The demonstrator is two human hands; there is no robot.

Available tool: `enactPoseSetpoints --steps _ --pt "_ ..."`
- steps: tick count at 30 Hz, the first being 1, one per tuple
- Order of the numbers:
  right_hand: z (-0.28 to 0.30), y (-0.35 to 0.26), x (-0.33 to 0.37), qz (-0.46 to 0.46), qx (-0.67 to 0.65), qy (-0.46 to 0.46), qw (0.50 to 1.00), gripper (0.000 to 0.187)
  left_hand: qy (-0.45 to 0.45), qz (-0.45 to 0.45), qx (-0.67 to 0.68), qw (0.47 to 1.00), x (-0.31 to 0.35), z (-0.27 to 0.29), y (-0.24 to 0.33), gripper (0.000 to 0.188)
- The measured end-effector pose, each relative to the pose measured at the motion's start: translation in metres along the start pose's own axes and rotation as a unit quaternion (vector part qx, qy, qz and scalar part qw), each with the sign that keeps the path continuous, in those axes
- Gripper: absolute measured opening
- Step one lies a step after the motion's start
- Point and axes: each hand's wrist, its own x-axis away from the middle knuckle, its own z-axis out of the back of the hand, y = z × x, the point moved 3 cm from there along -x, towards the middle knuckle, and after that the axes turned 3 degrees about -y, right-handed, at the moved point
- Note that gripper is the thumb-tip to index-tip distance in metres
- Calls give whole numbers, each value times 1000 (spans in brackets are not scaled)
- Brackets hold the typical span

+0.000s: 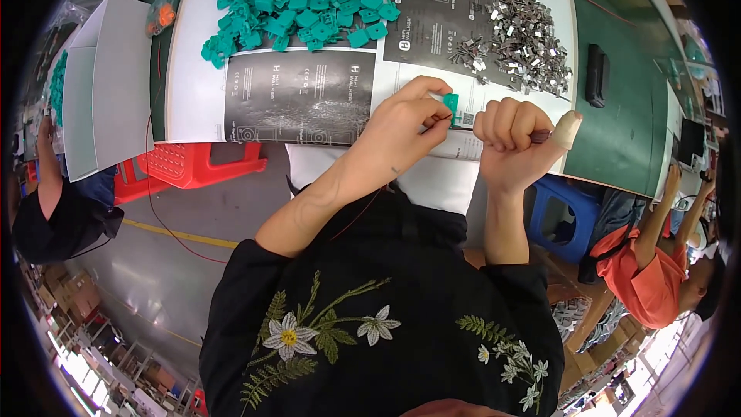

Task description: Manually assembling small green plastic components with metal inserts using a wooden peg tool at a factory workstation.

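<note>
Centre of frame, over the white sheet [396,77] at the table's near side: left hand [409,117] pinches a small green piece [452,100] between thumb and fingers, its upper end standing clear of the grip. Right hand [513,133] just to the right, fingers curled into a fist, covered thumb [569,130] pointing out to the right. A dark bit shows beside the curled fingers; cannot tell whether it is gripped. Hands near each other, not touching.

Stock: green parts [309,4] heaped at upper left to top centre; metal clips [532,42] piled at upper right.

Handling notes (judgement): pinch the piece low and by its edges, so the exposed end stays visible. Press only lightly; thin plastic could flex. Work over the sheet, so that a dropped bit is easily found. Steady both wrists near the table edge.
</note>
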Motion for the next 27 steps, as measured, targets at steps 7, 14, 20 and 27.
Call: enactPoseSetpoints --steps 7,14,20,27 --pt "-6 5 -7 -39 68 26 997 68 -14 -12 -25 1000 -2 2 0 14" --pt "-14 11 -11 -56 119 49 990 66 3 -23 8 1000 -3 3 -2 7" --pt "-28 22 -12 -26 251 49 966 64 8 -27 15 999 -2 5 -2 8" --pt "-13 16 -21 -104 88 13 991 64 -7 -31 -3 999 -1 2 -7 12"
